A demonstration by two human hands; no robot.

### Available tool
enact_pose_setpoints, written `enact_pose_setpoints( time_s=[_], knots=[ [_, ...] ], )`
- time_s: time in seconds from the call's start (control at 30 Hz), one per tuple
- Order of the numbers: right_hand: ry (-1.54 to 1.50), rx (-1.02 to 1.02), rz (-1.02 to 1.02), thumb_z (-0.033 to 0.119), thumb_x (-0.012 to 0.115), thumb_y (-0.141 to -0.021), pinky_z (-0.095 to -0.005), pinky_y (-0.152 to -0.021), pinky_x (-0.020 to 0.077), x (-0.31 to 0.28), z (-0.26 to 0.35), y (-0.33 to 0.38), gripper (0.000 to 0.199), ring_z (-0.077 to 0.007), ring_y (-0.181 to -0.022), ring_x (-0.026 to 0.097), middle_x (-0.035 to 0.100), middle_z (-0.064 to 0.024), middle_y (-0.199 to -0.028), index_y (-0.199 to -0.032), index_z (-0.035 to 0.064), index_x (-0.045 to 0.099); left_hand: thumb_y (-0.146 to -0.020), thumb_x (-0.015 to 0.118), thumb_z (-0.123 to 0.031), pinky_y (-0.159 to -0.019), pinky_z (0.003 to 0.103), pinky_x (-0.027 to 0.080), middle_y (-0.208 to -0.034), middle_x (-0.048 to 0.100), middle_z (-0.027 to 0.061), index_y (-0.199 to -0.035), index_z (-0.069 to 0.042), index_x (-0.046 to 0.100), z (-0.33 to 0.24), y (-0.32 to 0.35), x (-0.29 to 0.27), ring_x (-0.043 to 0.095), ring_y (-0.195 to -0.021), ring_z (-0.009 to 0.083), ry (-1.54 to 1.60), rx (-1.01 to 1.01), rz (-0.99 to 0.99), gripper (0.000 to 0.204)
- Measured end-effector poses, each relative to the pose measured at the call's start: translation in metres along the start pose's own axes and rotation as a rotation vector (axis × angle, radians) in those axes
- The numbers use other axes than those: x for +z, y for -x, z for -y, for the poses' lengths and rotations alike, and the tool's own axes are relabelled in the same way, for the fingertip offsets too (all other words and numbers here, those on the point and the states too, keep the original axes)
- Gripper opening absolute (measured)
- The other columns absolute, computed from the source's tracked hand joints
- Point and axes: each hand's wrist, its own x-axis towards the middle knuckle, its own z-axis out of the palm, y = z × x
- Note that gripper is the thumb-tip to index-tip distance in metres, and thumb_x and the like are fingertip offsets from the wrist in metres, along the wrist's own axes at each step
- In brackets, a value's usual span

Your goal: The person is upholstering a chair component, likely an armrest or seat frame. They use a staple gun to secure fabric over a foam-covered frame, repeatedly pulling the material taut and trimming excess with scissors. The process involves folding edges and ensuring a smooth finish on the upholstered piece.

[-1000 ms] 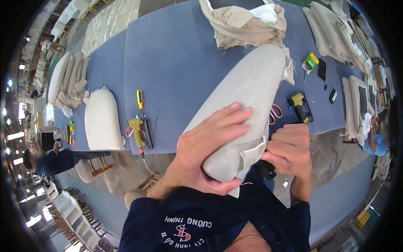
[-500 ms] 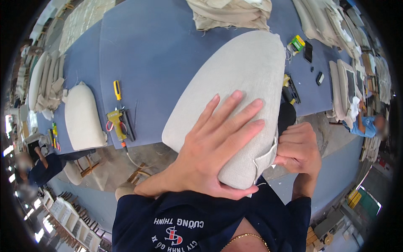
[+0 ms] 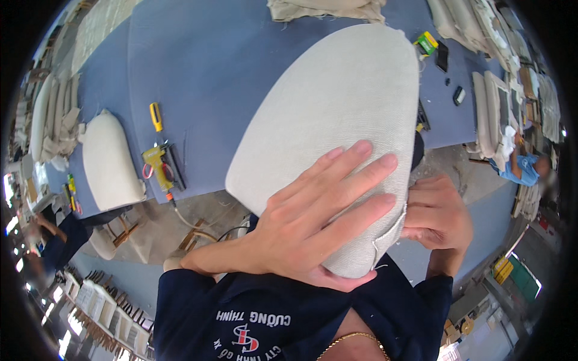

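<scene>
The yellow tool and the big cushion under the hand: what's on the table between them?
Nothing: in the head view, only bare blue tabletop separates the yellow tool from the cushion.

An off-white woven cushion (image 3: 337, 120) lies over a blue table (image 3: 205, 66), beside a yellow tool (image 3: 155, 161).

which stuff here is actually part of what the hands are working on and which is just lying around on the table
In hand:
- beige upholstered cushion
- left hand, flat on its cover
- right hand, at its edge

Lying about:
- yellow power tool
- yellow-handled tool
- second cushion
- folded fabric
- blue table
</scene>
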Motion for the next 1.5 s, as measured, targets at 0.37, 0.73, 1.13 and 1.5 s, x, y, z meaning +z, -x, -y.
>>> enact_pose_setpoints(
  time_s=[0.37,0.73,1.13,1.5],
  knots=[
    [0.287,-0.049,0.274,0.030,0.079,-0.075,-0.0375,-0.046,0.0379,-0.010,0.004,0.019,0.029,-0.0245,-0.050,0.052,0.044,-0.0041,-0.058,-0.072,0.0094,0.060,-0.063,0.089,-0.034,-0.107,0.051,0.047,-0.133,0.066,0.0205,-0.121,0.000,0.067,-0.002,0.004,0.017,0.057,-0.132,0.0443,0.018,-0.019,0.079,0.071],
    [0.271,-0.329,0.006,0.030,0.083,-0.068,-0.0336,-0.041,0.0296,0.014,-0.022,0.008,0.038,-0.0185,-0.045,0.045,0.039,-0.0014,-0.057,-0.062,0.0090,0.052,-0.065,0.089,-0.029,-0.106,0.051,0.048,-0.124,0.071,0.0214,-0.115,0.002,0.070,-0.002,0.005,0.013,0.059,-0.128,0.0452,-0.012,0.024,0.067,0.062],
    [0.289,-0.065,-0.033,0.032,0.078,-0.082,-0.0366,-0.041,0.0320,-0.002,-0.002,-0.003,0.038,-0.0230,-0.043,0.047,0.039,-0.0029,-0.056,-0.066,0.0096,0.052,-0.053,0.094,-0.022,-0.112,0.054,0.041,-0.132,0.067,0.0176,-0.121,-0.005,0.064,0.005,-0.021,-0.014,0.052,-0.136,0.0447,0.061,-0.031,0.070,0.076],
    [0.360,0.083,0.138,0.032,0.078,-0.083,-0.0361,-0.042,0.0327,-0.003,0.022,0.016,0.040,-0.0229,-0.044,0.048,0.042,-0.0032,-0.055,-0.066,0.0097,0.050,-0.047,0.094,-0.022,-0.109,0.057,0.043,-0.140,0.061,0.0164,-0.121,-0.005,0.065,0.003,-0.020,0.003,0.048,-0.141,0.0411,0.176,-0.079,0.177,0.081]
  ],
)
